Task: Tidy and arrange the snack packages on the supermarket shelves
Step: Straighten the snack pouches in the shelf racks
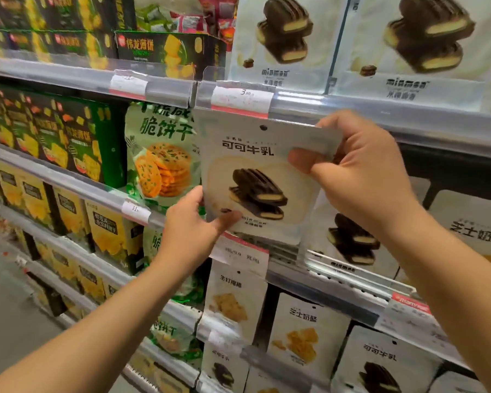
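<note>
I hold a white snack pouch (255, 171) printed with dark chocolate biscuits upright in front of the middle shelf. My left hand (193, 225) pinches its lower left corner, thumb on the front. My right hand (360, 171) grips its upper right edge, thumb across the face. Behind it, lower right, a matching chocolate-biscuit pouch (352, 242) stands on the shelf. Two larger pouches of the same kind (284, 38) fill the shelf above.
A green cracker bag (159, 160) stands just left of the held pouch. Dark green and yellow boxes (54, 131) line the left shelves. Shelf rails carry price tags (241, 99). White cheese and chocolate pouches (304, 338) hang below. Grey floor lies at lower left.
</note>
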Demonstrator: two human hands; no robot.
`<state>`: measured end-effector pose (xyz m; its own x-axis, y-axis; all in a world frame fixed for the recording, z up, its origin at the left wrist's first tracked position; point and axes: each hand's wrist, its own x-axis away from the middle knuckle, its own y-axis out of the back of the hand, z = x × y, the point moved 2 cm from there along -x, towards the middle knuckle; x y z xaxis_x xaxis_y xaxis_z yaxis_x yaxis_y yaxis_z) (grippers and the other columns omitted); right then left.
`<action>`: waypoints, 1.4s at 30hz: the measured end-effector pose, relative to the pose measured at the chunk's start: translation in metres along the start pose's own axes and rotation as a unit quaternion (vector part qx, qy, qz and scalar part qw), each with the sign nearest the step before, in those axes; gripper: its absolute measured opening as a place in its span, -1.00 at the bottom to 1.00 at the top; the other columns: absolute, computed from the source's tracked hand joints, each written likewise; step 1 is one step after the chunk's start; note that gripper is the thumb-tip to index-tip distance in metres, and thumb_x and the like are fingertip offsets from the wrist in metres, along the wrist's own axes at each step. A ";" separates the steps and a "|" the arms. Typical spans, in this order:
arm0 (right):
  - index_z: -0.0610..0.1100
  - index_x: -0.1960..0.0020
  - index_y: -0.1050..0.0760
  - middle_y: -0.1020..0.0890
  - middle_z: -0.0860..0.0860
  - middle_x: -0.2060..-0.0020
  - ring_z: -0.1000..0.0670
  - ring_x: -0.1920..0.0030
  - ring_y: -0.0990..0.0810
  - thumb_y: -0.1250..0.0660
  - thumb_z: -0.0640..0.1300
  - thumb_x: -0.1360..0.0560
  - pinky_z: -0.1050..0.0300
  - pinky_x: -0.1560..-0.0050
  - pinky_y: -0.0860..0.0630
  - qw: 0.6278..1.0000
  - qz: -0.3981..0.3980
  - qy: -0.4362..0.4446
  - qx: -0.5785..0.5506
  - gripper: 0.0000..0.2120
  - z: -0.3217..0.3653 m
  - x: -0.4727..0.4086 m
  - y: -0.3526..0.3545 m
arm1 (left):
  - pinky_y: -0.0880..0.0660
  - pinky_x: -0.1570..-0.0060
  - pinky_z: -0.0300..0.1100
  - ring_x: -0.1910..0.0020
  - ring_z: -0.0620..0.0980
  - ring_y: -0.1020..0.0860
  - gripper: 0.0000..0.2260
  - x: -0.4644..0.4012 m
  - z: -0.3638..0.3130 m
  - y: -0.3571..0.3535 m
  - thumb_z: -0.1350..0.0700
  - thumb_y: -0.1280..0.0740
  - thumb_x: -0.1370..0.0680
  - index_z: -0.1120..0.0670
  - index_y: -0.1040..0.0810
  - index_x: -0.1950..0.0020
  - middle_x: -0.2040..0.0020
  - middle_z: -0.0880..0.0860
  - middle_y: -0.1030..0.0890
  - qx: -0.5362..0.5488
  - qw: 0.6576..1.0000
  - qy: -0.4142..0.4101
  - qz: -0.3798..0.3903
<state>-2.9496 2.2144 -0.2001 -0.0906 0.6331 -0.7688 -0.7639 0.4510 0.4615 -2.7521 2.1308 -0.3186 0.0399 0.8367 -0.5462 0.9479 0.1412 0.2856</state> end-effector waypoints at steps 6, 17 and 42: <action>0.00 0.02 -0.48 -0.58 0.24 0.15 0.26 0.06 -0.60 -0.42 -0.16 -0.50 0.40 0.26 -0.53 0.994 0.047 0.048 0.082 -0.85 -0.039 -0.014 -0.028 | -0.55 -0.01 -0.06 -0.03 -0.16 -0.58 -0.64 -0.051 0.042 -0.012 -0.11 -0.54 -0.36 -0.05 -0.63 -0.11 0.00 -0.16 -0.67 -0.041 0.999 -0.017 -0.007; -0.03 -0.18 -0.46 -0.50 0.00 0.15 -0.05 0.12 -0.47 -0.27 0.08 -0.56 0.09 0.09 -0.42 0.882 0.108 -0.065 0.455 -0.73 -0.067 -0.048 -0.058 | -0.38 0.36 -0.51 0.22 -0.50 -0.49 -0.83 -0.079 0.094 -0.033 -0.07 -0.49 -0.41 -0.21 -0.53 0.08 0.27 -0.35 -0.54 -0.073 0.990 -0.005 0.123; -0.15 -0.16 -0.52 -0.55 -0.15 -0.14 -0.21 -0.13 -0.44 -0.32 -0.12 -0.48 -0.02 -0.04 -0.30 0.838 0.054 -0.033 0.542 -0.73 -0.046 -0.010 -0.103 | -0.43 0.15 -0.40 0.10 -0.26 -0.54 -0.68 -0.086 0.095 -0.010 -0.10 -0.27 -0.55 -0.06 -0.51 -0.27 -0.06 -0.15 -0.63 -0.074 0.966 -0.073 0.235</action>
<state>-2.8992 2.1328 -0.2600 -0.0585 0.7245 -0.6868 0.2782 0.6726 0.6858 -2.7352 2.0067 -0.3493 0.5094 0.7451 -0.4306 0.7587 -0.1528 0.6332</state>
